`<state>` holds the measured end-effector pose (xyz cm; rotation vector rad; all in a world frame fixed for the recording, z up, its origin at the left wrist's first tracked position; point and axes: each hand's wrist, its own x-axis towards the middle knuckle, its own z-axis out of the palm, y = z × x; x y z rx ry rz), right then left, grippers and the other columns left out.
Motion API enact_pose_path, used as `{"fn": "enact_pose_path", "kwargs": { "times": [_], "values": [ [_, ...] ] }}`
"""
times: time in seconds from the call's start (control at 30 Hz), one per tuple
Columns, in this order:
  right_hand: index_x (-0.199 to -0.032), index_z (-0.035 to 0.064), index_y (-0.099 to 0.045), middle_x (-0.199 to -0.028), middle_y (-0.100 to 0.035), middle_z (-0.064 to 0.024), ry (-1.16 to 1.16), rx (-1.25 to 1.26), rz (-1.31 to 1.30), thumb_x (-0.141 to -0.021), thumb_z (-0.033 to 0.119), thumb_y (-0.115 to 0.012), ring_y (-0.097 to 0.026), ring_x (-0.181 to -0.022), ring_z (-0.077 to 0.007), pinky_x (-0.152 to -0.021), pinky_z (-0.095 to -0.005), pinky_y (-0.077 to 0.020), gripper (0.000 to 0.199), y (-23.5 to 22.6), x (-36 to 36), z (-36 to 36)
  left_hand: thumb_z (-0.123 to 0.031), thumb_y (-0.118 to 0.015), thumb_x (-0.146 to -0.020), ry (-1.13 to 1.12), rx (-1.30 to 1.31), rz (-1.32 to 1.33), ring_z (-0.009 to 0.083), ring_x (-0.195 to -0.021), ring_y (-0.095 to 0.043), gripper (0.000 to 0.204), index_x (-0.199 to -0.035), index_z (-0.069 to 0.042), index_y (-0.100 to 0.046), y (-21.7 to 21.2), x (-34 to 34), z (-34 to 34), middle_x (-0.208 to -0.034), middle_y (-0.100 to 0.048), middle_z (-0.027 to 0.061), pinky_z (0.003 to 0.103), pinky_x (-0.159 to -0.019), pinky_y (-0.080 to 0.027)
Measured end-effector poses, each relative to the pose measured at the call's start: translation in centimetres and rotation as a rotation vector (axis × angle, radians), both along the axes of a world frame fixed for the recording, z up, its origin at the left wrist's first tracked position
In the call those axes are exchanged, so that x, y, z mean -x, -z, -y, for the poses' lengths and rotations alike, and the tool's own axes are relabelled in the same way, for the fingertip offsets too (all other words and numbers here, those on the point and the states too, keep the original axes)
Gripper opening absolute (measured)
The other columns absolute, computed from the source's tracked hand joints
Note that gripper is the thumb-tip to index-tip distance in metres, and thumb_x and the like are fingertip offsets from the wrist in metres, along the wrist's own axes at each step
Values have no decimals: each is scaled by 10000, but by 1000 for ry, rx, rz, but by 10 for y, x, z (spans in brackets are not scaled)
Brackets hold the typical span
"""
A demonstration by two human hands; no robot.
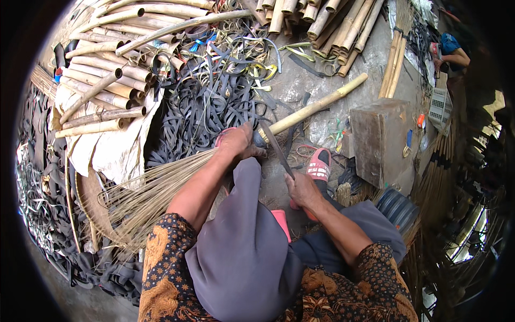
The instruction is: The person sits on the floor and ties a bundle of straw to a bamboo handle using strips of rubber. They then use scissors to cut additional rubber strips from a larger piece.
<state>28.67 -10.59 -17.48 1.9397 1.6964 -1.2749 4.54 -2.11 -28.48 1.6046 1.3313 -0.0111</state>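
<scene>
A stick broom lies slantwise across my knees and the floor, its thin bristles [155, 190] fanning out to the lower left and its pale bamboo handle [319, 103] reaching to the upper right. My left hand [237, 140] is closed round the broom where bristles meet handle, by a dark binding [259, 139]. In my right hand [303, 190] is a long dark-bladed knife [278, 147], gripped at its lower end. The blade's far end rests against or just over the handle beside the binding; whether it cuts in, I cannot tell.
Dark rubber strips [201, 110] heap up beyond my left hand, below stacked bamboo poles [102, 80]. More bamboo [348, 32] lies at the top. A wooden block [379, 140] stands right of my sandalled foot [319, 165]. Finished-looking brooms [396, 61] and another person [455, 53] are at upper right.
</scene>
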Motion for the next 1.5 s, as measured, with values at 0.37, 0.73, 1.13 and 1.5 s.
{"fn": "enact_pose_path", "kwargs": {
  "times": [0.37, 0.73, 1.13, 1.5],
  "values": [
    [-1013, -46, -619, -860, -667, -345, 31, -7, 52, -1047, 298, -511, -658, -882, -536, -766, -588, -504, 362, -4, 0, 7, -123, -540, -930, 138, -21, -182, 399, -898, -756, 209, -1062, -15, -662, -12, -13, 6, -976, -752, 234, 488, -754, -606],
    [-1002, -49, -616, -890, -671, -356, 202, -38, 123, -1051, 292, -488, -663, -910, -536, -827, -597, -513, 368, -12, 15, 5, -98, -498, -981, -29, -42, -241, 440, -959, -733, 273, -1218, 33, -466, -8, -20, 9, -1105, -707, 286, 514, -763, -602],
    [-1000, -54, -608, -906, -672, -356, 133, 51, 113, -1054, 302, -498, -657, -924, -538, -832, -599, -497, 376, -1, 6, 2, -335, -629, -934, 65, 13, -198, 426, -903, -743, 349, -1083, -20, -631, -11, -9, 6, -964, -740, 253, 515, -773, -594],
    [-1066, -74, -607, -853, -681, -310, -10, 58, 33, -1057, 294, -476, -667, -863, -514, -806, -574, -513, 391, -6, 19, 4, -122, -585, -896, 41, 2, -241, 386, -870, -762, 203, -1046, -19, -674, -5, -3, 8, -945, -754, 223, 483, -739, -609]
  ]
}}
